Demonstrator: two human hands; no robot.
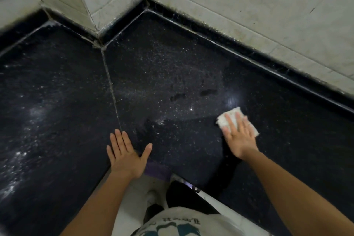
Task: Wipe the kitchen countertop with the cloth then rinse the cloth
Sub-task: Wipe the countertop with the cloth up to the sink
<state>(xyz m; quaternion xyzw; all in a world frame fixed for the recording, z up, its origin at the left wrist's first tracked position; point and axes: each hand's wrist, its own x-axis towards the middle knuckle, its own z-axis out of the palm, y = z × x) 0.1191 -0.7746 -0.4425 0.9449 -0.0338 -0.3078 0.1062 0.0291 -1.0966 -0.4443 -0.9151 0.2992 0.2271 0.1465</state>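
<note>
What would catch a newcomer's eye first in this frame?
The black speckled countertop fills the view, dusted with white powder that is thickest on the left. At right, the right hand presses flat on a white cloth. The left hand rests flat near the counter's front edge, beside the seam.

The black countertop (172, 67) gives a wide flat stretch between the two hands and the back wall, and another left of the grouted seam (112, 90). The tiled wall (249, 9) closes it off at the back and right, with a low black upstand (272, 61) along its foot. A projecting wall corner (90, 5) juts in at the upper left, narrowing the room there. The left hand (126, 156) lies flat at the near edge. Well apart to the right, the right hand (240, 137) presses flat on the cloth (221, 121).
</note>
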